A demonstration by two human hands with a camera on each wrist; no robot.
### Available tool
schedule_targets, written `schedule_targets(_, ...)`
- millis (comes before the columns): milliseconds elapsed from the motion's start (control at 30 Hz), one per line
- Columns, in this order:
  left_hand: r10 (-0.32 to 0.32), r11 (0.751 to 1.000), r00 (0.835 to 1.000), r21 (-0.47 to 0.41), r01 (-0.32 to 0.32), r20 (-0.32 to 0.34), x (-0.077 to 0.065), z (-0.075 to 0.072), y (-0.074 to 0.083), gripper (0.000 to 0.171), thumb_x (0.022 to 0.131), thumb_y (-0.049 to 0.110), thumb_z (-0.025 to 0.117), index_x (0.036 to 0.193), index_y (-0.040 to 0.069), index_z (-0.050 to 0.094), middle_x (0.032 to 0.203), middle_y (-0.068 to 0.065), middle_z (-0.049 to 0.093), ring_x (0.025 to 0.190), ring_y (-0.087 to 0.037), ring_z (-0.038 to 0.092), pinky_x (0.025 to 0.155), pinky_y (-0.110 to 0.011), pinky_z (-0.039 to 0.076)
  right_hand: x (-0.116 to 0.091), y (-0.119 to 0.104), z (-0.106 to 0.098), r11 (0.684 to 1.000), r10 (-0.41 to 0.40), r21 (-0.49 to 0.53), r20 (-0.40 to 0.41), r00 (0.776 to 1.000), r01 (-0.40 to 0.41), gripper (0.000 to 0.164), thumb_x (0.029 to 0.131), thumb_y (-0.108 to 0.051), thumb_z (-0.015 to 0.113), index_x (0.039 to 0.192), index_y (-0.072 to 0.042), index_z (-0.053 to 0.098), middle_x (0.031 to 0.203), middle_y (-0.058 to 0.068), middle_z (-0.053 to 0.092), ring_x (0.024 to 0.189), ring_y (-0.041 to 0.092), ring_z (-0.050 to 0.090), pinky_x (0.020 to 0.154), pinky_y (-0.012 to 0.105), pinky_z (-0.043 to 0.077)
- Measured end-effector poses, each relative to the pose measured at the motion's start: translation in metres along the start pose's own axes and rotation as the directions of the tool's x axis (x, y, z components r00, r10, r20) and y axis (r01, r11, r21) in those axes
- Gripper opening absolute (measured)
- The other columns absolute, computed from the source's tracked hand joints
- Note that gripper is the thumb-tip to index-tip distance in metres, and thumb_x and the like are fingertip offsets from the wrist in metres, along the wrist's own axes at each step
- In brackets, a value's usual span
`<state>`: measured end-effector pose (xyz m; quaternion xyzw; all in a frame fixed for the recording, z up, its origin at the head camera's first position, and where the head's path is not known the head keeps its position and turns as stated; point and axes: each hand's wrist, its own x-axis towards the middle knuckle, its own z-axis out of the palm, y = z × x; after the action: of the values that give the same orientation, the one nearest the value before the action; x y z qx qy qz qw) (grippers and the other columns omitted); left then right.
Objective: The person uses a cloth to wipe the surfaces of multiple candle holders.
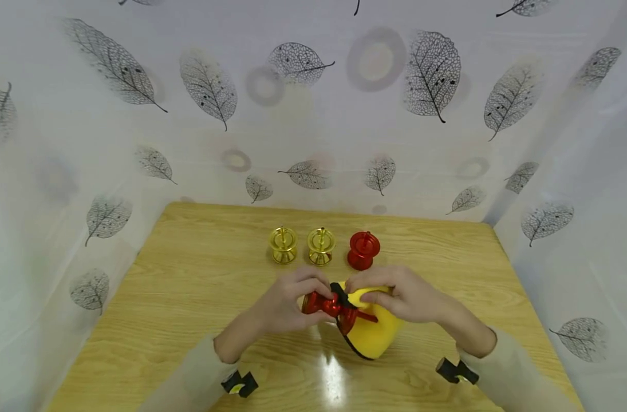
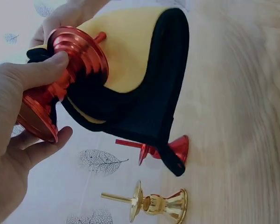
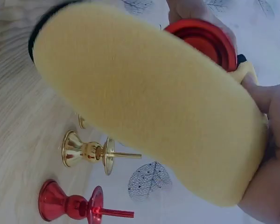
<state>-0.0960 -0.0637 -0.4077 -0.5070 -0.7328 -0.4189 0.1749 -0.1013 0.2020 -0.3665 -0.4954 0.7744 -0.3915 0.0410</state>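
A red metal candle holder (image 1: 331, 306), tilted on its side, is gripped by my left hand (image 1: 290, 303). In the left wrist view, the thumb lies on the stem of that candle holder (image 2: 65, 86), and its spike points away from the hand. My right hand (image 1: 408, 294) pinches a yellow cloth with black edging (image 1: 377, 337). Part of the cloth wraps against the candle holder near its dish. Seen from the right wrist, the broad yellow side of the cloth (image 3: 144, 102) hides most of the held candle holder.
Behind the hands stand two gold candle holders (image 1: 283, 245) and another red candle holder (image 1: 363, 250), all upright in a row. They stand on a wooden table (image 1: 200, 263). A leaf-patterned white curtain (image 1: 313, 137) surrounds the table's back and sides.
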Motion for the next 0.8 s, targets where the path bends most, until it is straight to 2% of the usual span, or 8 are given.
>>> schedule_targets(100,0.044,0.999,0.998,-0.029,-0.045,-0.034,0.0,0.001,0.002,0.033,0.068,0.016,0.088,0.095,0.009,0.068,0.099,-0.004,0.066,0.093,-0.011,0.063,0.085,-0.014,0.052,-0.002,0.005,-0.004,0.976,0.119,0.18,0.043,0.992,-0.124,0.026,0.094,-0.004,0.059,0.118,-0.01,0.068,0.117,0.007,0.071,0.111,0.012,0.066,0.092,0.026,0.055)
schedule_targets(167,0.068,0.996,0.995,-0.054,-0.072,-0.069,0.001,0.002,0.004,0.037,0.068,0.016,0.088,0.098,0.008,0.069,0.1,-0.005,0.065,0.093,-0.012,0.062,0.085,-0.015,0.053,-0.003,0.01,-0.005,0.935,0.181,0.299,0.061,0.982,-0.191,0.025,0.096,-0.003,0.055,0.118,-0.008,0.068,0.115,0.006,0.072,0.103,0.009,0.068,0.086,0.025,0.056)
schedule_targets(233,0.088,0.993,0.991,-0.07,-0.095,-0.104,0.002,0.003,0.005,0.041,0.068,0.016,0.089,0.103,0.005,0.07,0.1,-0.007,0.065,0.093,-0.013,0.062,0.084,-0.016,0.053,-0.004,0.015,-0.005,0.876,0.227,0.422,0.069,0.971,-0.235,0.025,0.098,-0.003,0.051,0.117,-0.006,0.067,0.109,0.002,0.073,0.093,0.006,0.069,0.077,0.024,0.058)
schedule_targets(333,0.09,0.991,0.986,-0.085,-0.102,-0.142,0.004,0.004,0.006,0.046,0.07,0.016,0.088,0.109,0.001,0.068,0.102,-0.008,0.063,0.093,-0.014,0.06,0.082,-0.017,0.054,-0.006,0.022,-0.001,0.755,0.242,0.613,0.072,0.968,-0.235,0.028,0.101,-0.002,0.044,0.12,-0.004,0.064,0.102,-0.002,0.073,0.077,0.007,0.07,0.064,0.026,0.059)
schedule_targets(433,0.065,0.993,0.986,-0.091,-0.079,-0.153,0.005,0.004,0.006,0.049,0.072,0.016,0.086,0.113,-0.002,0.067,0.105,-0.009,0.062,0.095,-0.014,0.059,0.081,-0.017,0.055,-0.008,0.029,0.007,0.625,0.227,0.757,0.06,0.972,-0.193,0.033,0.102,-0.001,0.037,0.124,-0.006,0.062,0.103,-0.001,0.074,0.079,0.012,0.073,0.065,0.028,0.06)
schedule_targets(533,0.042,0.997,0.99,-0.065,-0.051,-0.131,0.004,0.005,0.004,0.049,0.072,0.017,0.086,0.114,-0.001,0.068,0.107,-0.009,0.062,0.097,-0.015,0.058,0.081,-0.017,0.054,-0.01,0.034,0.014,0.524,0.23,0.837,0.036,0.972,-0.155,0.037,0.103,0.0,0.034,0.124,-0.009,0.063,0.106,0.001,0.074,0.083,0.013,0.074,0.07,0.026,0.06)
schedule_targets(700,0.049,0.998,0.995,0.036,-0.047,-0.082,0.0,0.007,-0.001,0.047,0.072,0.024,0.087,0.112,0.007,0.071,0.105,-0.006,0.064,0.095,-0.013,0.059,0.083,-0.017,0.053,-0.013,0.038,0.023,0.44,0.251,0.889,0.016,0.968,-0.129,0.036,0.103,-0.001,0.034,0.12,-0.008,0.065,0.104,0.001,0.074,0.085,0.012,0.074,0.072,0.024,0.059)
schedule_targets(800,0.036,0.998,0.996,0.048,-0.032,-0.084,0.0,0.008,-0.002,0.047,0.072,0.024,0.086,0.112,0.008,0.07,0.105,-0.006,0.064,0.094,-0.013,0.061,0.082,-0.018,0.054,-0.015,0.039,0.028,0.367,0.246,0.923,0.024,0.969,-0.116,0.035,0.104,-0.002,0.032,0.119,-0.006,0.064,0.103,0.002,0.074,0.086,0.013,0.074,0.073,0.025,0.059)
